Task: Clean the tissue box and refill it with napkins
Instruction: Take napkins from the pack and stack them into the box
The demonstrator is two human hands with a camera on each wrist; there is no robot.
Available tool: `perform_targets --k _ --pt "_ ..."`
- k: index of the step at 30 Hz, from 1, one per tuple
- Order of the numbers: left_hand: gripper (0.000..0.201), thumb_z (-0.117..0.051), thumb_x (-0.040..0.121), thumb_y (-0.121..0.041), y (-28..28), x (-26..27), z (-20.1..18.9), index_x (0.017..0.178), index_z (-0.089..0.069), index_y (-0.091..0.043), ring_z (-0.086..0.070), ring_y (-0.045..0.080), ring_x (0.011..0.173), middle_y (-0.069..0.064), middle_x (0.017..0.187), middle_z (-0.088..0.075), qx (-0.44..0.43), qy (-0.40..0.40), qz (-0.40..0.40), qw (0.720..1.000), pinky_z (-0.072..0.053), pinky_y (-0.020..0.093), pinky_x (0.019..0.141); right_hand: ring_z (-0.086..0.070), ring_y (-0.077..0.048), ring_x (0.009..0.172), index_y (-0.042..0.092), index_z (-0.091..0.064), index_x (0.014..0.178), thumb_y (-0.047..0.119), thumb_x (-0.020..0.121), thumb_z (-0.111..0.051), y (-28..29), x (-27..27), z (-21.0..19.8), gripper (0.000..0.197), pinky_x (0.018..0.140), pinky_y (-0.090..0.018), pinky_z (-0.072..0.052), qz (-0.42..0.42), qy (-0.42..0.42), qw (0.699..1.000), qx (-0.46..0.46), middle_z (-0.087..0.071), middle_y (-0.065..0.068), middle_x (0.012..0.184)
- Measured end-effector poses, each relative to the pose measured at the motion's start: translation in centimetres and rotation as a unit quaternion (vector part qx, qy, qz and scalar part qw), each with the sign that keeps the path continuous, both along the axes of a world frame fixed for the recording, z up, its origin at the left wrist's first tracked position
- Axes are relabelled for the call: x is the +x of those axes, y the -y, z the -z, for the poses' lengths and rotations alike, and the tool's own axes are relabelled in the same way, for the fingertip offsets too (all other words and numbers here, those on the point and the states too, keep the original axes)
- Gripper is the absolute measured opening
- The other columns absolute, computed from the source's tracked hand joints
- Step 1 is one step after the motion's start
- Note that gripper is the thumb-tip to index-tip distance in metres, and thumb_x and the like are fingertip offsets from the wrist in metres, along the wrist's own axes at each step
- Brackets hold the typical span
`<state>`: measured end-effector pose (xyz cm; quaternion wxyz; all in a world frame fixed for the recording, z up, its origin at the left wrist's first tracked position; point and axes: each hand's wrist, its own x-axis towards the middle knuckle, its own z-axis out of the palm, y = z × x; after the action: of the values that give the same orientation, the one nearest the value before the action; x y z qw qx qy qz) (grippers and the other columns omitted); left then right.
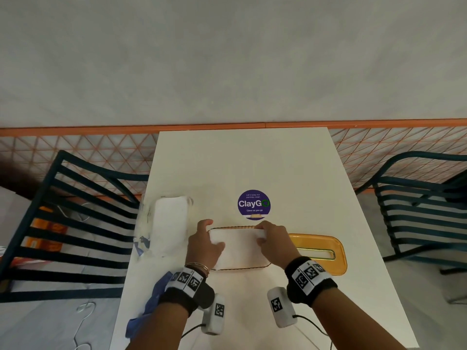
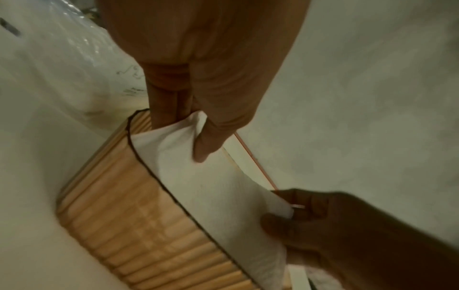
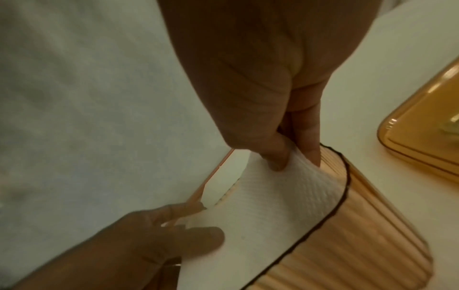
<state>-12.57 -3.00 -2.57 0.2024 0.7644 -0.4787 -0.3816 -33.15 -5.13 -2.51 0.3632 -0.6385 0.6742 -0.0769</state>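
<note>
The white table [image 1: 278, 160] runs up the centre of the head view to an orange-trimmed wall edge, its upper half bare apart from a round purple ClayGo sticker [image 1: 253, 204]; 2 dark slatted chairs stand close against its sides, one at the left [image 1: 63, 223] and one at the right [image 1: 417, 210]. The tissue box [image 1: 237, 228], amber and ribbed with a dark rim, sits at the middle of the table, just below the sticker, open at the top. A stack of white napkins [image 1: 240, 248] fills its opening, the embossed top sheet level with the rim. The left hand [image 1: 203, 245] pinches the left end of the stack, thumb on top and fingers [image 2: 164, 109] tucked down inside the box wall. The right hand [image 1: 274, 245] pinches the right end the same way, thumb pressed into the paper. The amber lid [image 1: 326, 251], with its long slot, lies flat on the table just right of the box. At the table's left edge lies a clear plastic pack of napkins [image 1: 166, 223], and a blue cloth [image 1: 154, 304] lies by the left wrist near the lower left edge.
</note>
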Motion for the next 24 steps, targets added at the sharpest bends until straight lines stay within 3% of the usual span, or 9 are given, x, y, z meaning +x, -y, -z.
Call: perform_targets --k 2,4,8,10,13,15,17,21,24 --pt "0.074 -0.079 0.081 -0.018 0.0 -0.5 0.0 0.143 -0.039 -0.023 -0.064 0.026 0.1 0.006 0.097 -0.064 0.018 0.043 0.021 0.999 -0.055 0.032 0.087 -0.068 -0.027 0.098 0.013 -0.057 0.13 0.014 0.094 -0.066 0.2 0.4 0.1 0.037 0.082 -0.03 -0.056 -0.01 -0.043 0.999 0.0 -0.066 -0.014 0.117" --pt "0.076 -0.079 0.083 -0.023 0.0 -0.8 -0.5 0.145 -0.035 -0.025 -0.063 0.028 0.109 0.009 0.112 -0.067 0.032 0.094 0.035 0.995 -0.051 0.033 0.09 -0.068 -0.028 0.103 0.013 -0.056 0.131 0.02 0.092 -0.07 0.3 0.7 -0.1 0.042 0.086 -0.033 -0.056 -0.021 -0.087 0.996 -0.008 -0.066 -0.014 0.118" --pt "0.069 -0.083 0.078 -0.032 -0.6 -0.6 -1.5 0.135 -0.045 -0.027 -0.064 0.021 0.107 0.0 0.125 -0.056 -0.019 0.221 0.064 0.973 -0.045 0.027 0.071 -0.068 -0.024 0.103 0.012 -0.052 0.133 0.025 0.088 -0.078 -0.4 0.9 -0.9 0.054 0.085 -0.03 -0.056 -0.046 -0.158 0.983 -0.084 -0.066 -0.008 0.118" --pt "0.054 -0.083 0.079 -0.029 -0.7 -0.2 -1.2 0.125 -0.056 -0.029 -0.063 0.017 0.108 -0.004 0.122 -0.052 -0.047 0.225 0.103 0.968 -0.046 0.024 0.072 -0.068 -0.022 0.1 0.013 -0.052 0.132 0.02 0.089 -0.076 -0.9 0.8 -1.3 0.05 0.081 -0.027 -0.055 -0.063 -0.166 0.978 -0.109 -0.064 -0.007 0.12" --pt "0.044 -0.079 0.083 -0.015 -0.5 0.2 0.1 0.122 -0.063 -0.029 -0.058 0.014 0.121 -0.008 0.13 -0.052 -0.045 0.189 0.228 0.954 -0.051 0.025 0.09 -0.066 -0.022 0.106 0.015 -0.059 0.132 0.009 0.091 -0.072 -1.5 0.7 -0.9 0.044 0.086 -0.027 -0.055 -0.141 -0.162 0.971 -0.104 -0.06 -0.006 0.129" --pt "0.054 -0.075 0.084 -0.008 -0.5 0.0 0.9 0.132 -0.061 -0.029 -0.041 0.012 0.142 -0.008 0.15 -0.044 -0.027 0.194 0.305 0.932 -0.046 0.028 0.107 -0.063 -0.022 0.117 0.015 -0.058 0.136 0.006 0.092 -0.067 -1.7 0.9 -0.5 0.045 0.094 -0.029 -0.054 -0.198 -0.167 0.962 -0.085 -0.054 -0.005 0.141" --pt "0.058 -0.071 0.088 -0.007 -0.5 -0.3 1.5 0.14 -0.057 -0.028 -0.027 0.014 0.151 -0.005 0.161 -0.034 0.0 0.21 0.34 0.917 -0.041 0.031 0.115 -0.06 -0.024 0.123 0.014 -0.057 0.137 0.006 0.093 -0.065 -1.8 1.1 -0.2 0.045 0.098 -0.032 -0.054 -0.227 -0.182 0.954 -0.066 -0.046 -0.006 0.15" --pt "0.054 -0.072 0.089 -0.009 -0.1 -0.4 1.5 0.139 -0.058 -0.026 -0.032 0.017 0.149 -0.003 0.156 -0.04 0.004 0.201 0.35 0.915 -0.04 0.031 0.114 -0.061 -0.024 0.121 0.014 -0.058 0.134 0.004 0.092 -0.066 -1.9 1.3 0.3 0.044 0.096 -0.032 -0.056 -0.229 -0.19 0.952 -0.069 -0.048 -0.007 0.146" --pt "0.032 -0.072 0.089 -0.026 0.4 0.9 -0.5 0.12 -0.069 -0.032 -0.059 0.011 0.117 -0.011 0.127 -0.064 -0.048 0.161 0.25 0.954 -0.047 0.023 0.094 -0.062 -0.02 0.112 0.017 -0.066 0.124 0.003 0.087 -0.072 -2.0 0.9 0.1 0.04 0.084 -0.026 -0.056 -0.17 -0.155 0.966 -0.119 -0.059 -0.003 0.13"
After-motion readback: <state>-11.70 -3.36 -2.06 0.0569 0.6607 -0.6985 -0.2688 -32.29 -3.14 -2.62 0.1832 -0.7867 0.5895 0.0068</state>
